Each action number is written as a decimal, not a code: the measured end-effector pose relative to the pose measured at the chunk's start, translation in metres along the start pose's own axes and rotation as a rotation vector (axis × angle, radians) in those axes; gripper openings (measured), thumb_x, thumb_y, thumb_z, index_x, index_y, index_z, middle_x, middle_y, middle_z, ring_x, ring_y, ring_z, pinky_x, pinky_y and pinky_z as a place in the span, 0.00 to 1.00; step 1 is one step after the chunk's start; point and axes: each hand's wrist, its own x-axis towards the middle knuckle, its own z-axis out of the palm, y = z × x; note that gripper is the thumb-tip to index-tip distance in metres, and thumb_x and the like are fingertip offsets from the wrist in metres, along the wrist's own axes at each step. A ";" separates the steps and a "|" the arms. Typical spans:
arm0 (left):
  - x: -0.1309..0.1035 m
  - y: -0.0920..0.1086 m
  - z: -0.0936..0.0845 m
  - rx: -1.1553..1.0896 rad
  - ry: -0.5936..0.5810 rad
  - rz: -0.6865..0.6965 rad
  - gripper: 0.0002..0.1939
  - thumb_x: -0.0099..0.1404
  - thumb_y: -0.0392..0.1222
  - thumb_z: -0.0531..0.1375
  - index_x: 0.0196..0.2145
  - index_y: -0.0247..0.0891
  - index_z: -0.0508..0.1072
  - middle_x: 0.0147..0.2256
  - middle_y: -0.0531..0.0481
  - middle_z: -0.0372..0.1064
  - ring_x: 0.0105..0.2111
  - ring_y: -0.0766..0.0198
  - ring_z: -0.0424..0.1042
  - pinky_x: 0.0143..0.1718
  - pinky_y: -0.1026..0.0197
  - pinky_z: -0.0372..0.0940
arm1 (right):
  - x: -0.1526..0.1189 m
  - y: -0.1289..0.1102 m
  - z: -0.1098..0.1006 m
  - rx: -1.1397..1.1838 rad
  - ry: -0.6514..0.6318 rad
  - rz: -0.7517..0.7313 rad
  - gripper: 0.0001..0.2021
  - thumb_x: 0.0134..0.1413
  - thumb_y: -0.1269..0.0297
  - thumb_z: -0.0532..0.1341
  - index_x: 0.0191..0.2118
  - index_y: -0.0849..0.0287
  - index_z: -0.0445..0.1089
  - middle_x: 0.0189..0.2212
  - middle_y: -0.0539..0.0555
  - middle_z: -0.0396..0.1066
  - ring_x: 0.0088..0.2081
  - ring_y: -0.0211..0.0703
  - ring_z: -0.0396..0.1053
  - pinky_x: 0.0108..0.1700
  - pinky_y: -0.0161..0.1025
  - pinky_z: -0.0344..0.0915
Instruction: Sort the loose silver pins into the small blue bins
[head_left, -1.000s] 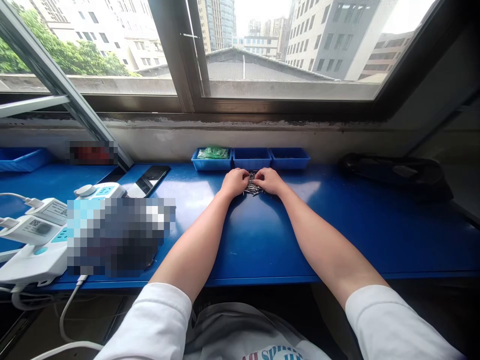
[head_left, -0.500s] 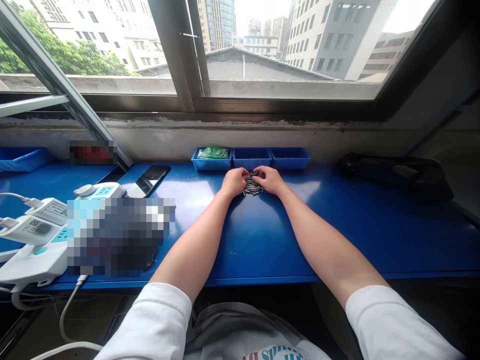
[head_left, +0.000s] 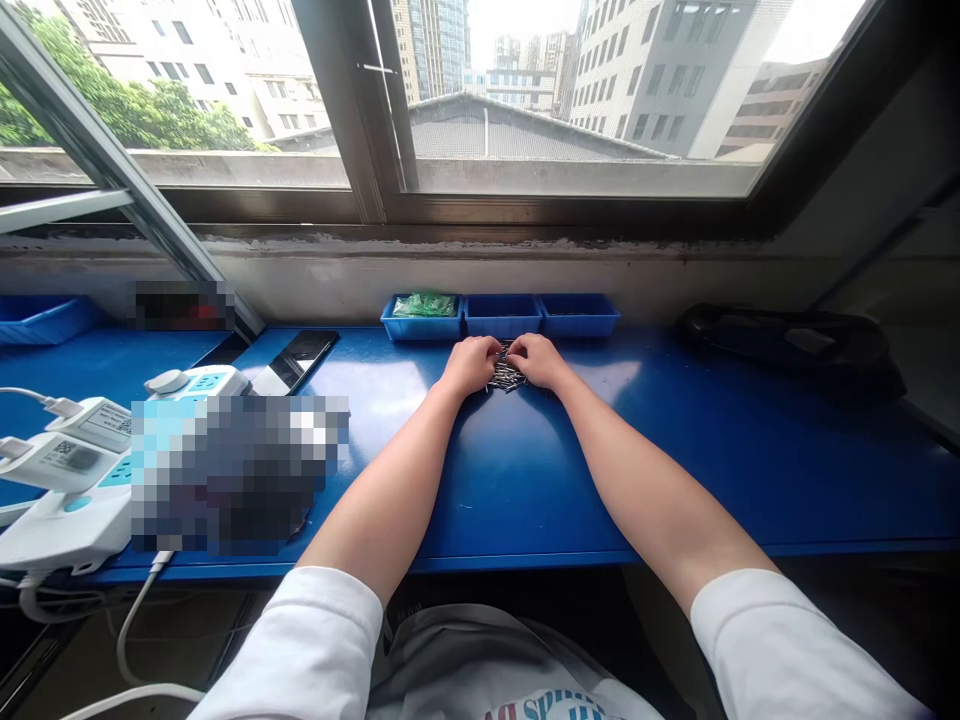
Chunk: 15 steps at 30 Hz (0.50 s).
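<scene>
A small pile of thin dark and silvery metal pieces (head_left: 507,377), screw-like in shape, lies on the blue table (head_left: 517,490). At the pile's left side is my left hand (head_left: 471,364), its fingers curled inward over the edge. My right hand (head_left: 537,360) faces it from the right, thumb and fingers drawn together in a pinch at the top of the pile. The fingertips of both hands nearly meet. Whatever they pinch is too small and too hidden to make out.
Behind the hands stand a blue bin with green packets (head_left: 424,305), a middle blue bin (head_left: 502,326) and a right blue bin (head_left: 579,326). To the left are a phone (head_left: 306,352) and a white power strip (head_left: 67,530). A black bag-like object (head_left: 787,345) lies right.
The fingers of both hands have shifted slightly over the pile, and the gap between the fingertips looks a little changed. The arms stay in place.
</scene>
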 end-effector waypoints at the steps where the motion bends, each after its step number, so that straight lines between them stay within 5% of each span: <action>1: 0.000 0.001 0.000 0.006 -0.004 -0.001 0.11 0.61 0.36 0.54 0.39 0.40 0.75 0.39 0.48 0.74 0.40 0.58 0.70 0.43 0.59 0.64 | 0.000 0.000 0.000 -0.006 0.000 0.002 0.03 0.50 0.68 0.60 0.29 0.59 0.71 0.33 0.54 0.70 0.37 0.42 0.65 0.40 0.39 0.61; 15: -0.003 0.009 -0.006 -0.046 0.069 -0.020 0.10 0.63 0.39 0.54 0.39 0.41 0.74 0.40 0.49 0.73 0.44 0.59 0.69 0.49 0.58 0.61 | 0.000 -0.003 -0.001 0.075 0.060 -0.022 0.08 0.55 0.65 0.55 0.29 0.58 0.70 0.31 0.53 0.71 0.35 0.41 0.66 0.39 0.38 0.60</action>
